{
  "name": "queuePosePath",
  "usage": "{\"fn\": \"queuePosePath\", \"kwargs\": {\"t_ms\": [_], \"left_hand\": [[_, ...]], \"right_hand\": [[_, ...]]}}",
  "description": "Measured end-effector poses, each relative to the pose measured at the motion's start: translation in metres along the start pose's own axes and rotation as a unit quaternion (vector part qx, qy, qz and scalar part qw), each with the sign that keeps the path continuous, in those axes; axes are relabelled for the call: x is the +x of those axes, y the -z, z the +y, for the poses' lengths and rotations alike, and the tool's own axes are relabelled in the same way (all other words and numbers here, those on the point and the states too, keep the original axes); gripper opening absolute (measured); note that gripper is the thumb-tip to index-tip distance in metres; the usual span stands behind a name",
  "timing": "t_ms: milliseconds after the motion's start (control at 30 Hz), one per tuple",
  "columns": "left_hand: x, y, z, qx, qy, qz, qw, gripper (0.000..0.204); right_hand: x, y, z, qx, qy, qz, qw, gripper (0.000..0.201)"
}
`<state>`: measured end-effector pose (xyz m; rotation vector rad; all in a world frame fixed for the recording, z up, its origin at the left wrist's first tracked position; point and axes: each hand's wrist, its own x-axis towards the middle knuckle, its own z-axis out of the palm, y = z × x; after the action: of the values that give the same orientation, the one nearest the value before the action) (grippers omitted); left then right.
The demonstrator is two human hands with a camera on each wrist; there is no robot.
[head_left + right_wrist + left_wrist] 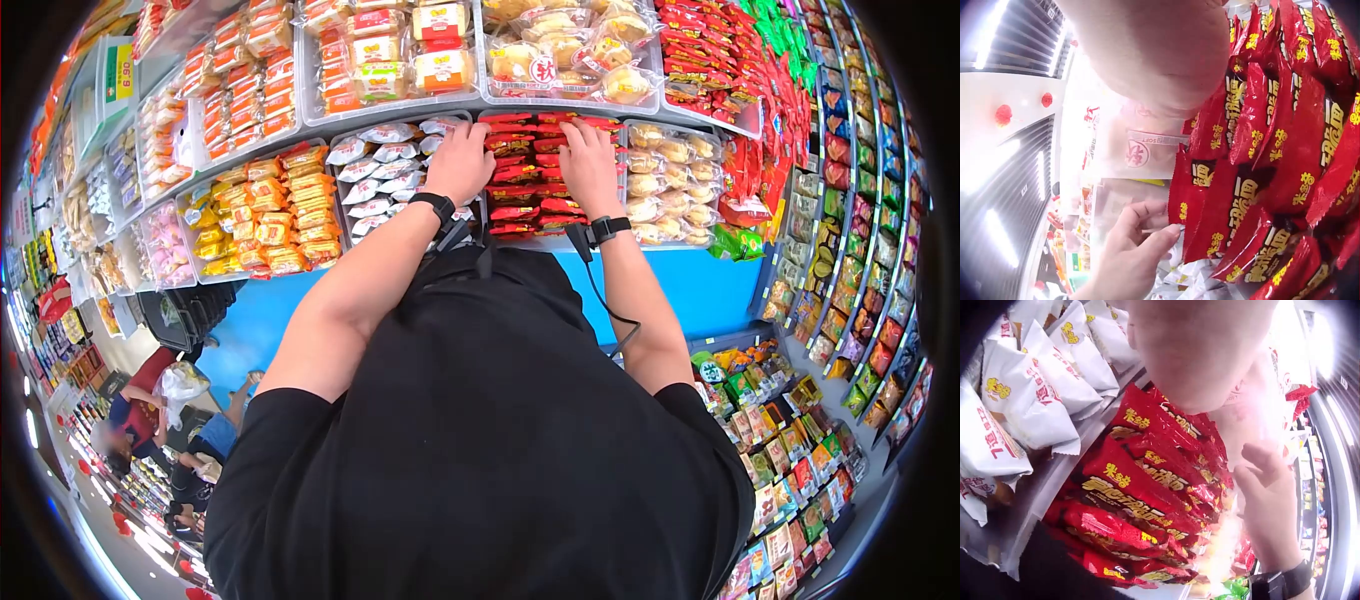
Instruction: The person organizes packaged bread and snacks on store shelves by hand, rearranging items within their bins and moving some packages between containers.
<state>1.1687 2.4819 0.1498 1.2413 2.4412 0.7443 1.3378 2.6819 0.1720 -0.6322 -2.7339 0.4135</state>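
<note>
Red packets [520, 172] [1141, 469] [1291, 144] lie in stacked rows in a clear bin. At its left side my left hand [460, 165] [1204, 350] [1129, 253] reaches over the packets, fingers bent, thumb close to a packet's edge in the right wrist view. My right hand [590, 170] [1269, 503] [1154, 56] is over the right part of the same bin, its fingers loosely bent at the packets. Neither hand visibly lifts a packet; the exact fingertip contact is partly hidden.
White packets [375, 180] [1029, 400] fill the bin on the left, pale wrapped buns [672, 185] the one on the right. Farther back are bins of bagged bread [565, 55]. A blue panel [700, 285] is below. People [140, 410] are in the aisle at lower left.
</note>
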Motion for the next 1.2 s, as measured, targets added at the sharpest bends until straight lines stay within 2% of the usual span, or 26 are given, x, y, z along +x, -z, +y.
{"fn": "queuePosePath", "kwargs": {"t_ms": [67,267,467,633,700,800,833,867,900,933,967,1000,1033,1100,1200], "left_hand": [[0.002,0.002,-0.005,0.008,0.048,-0.093,0.994,0.037],[0.010,0.001,-0.004,0.011,0.032,-0.097,0.995,0.028],[0.015,-0.002,-0.001,0.006,0.021,-0.100,0.995,0.022],[0.020,0.000,-0.006,0.003,0.009,-0.084,0.996,0.024],[0.022,-0.001,-0.008,0.008,0.010,-0.129,0.992,0.028],[0.021,0.009,0.004,0.016,0.006,-0.080,0.997,0.039],[0.020,0.008,0.004,0.016,0.006,-0.081,0.997,0.039],[0.020,0.008,0.003,0.039,-0.026,-0.068,0.997,0.049],[0.019,0.007,0.003,0.061,-0.058,-0.055,0.995,0.061],[0.017,0.003,0.003,0.061,-0.058,-0.056,0.995,0.061],[0.014,-0.001,0.004,0.079,-0.063,-0.075,0.992,0.070],[0.011,-0.005,0.006,0.097,-0.067,-0.094,0.989,0.079],[0.009,-0.010,0.005,0.096,-0.070,-0.093,0.989,0.079],[0.005,-0.016,0.005,0.107,-0.067,-0.156,0.980,0.086],[0.004,-0.008,0.012,0.111,-0.058,-0.190,0.974,0.088]], "right_hand": [[-0.003,-0.008,0.007,-0.038,-0.025,-0.094,0.995,0.033],[-0.013,-0.021,0.024,-0.088,-0.033,-0.127,0.987,0.020],[-0.014,-0.017,0.029,-0.060,-0.090,-0.102,0.989,0.014],[-0.014,-0.019,0.032,-0.049,-0.086,-0.092,0.991,0.014],[-0.012,-0.019,0.031,-0.045,-0.080,-0.095,0.991,0.015],[0.000,-0.004,0.014,-0.065,-0.095,-0.143,0.983,0.020],[0.001,-0.004,0.011,-0.044,-0.081,-0.094,0.991,0.028],[0.001,-0.004,0.008,-0.022,-0.067,-0.044,0.997,0.036],[0.002,-0.007,0.004,-0.022,-0.068,-0.044,0.996,0.036],[0.003,-0.009,0.001,-0.037,-0.038,-0.040,0.998,0.048],[0.004,-0.011,-0.001,-0.052,-0.008,-0.036,0.998,0.060],[0.001,-0.015,-0.002,-0.054,-0.009,-0.035,0.998,0.060],[-0.004,-0.022,-0.001,-0.085,-0.015,-0.067,0.994,0.068],[-0.017,-0.039,0.006,-0.124,-0.034,-0.130,0.983,0.082],[-0.022,-0.038,0.011,-0.120,-0.031,-0.144,0.982,0.083]]}}
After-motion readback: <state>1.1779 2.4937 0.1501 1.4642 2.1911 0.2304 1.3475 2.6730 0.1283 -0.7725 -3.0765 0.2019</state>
